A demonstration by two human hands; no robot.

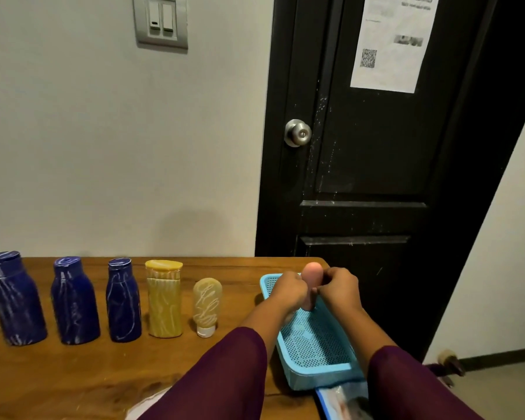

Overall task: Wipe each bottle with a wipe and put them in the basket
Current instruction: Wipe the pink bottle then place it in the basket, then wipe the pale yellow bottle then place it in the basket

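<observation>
Wooden table (73,374), brown with dark grain, set against a pale grey wall (73,147). Grey switch plate (160,21) with two white rockers, mounted high on that wall. Black panelled door (376,177), scuffed with white flecks, with a round metal knob (298,133) at its left edge. White printed sheet (391,47) stuck to the upper door, bearing a QR code (368,58); text blurred. Dark baseboard (497,357) at lower right.
</observation>
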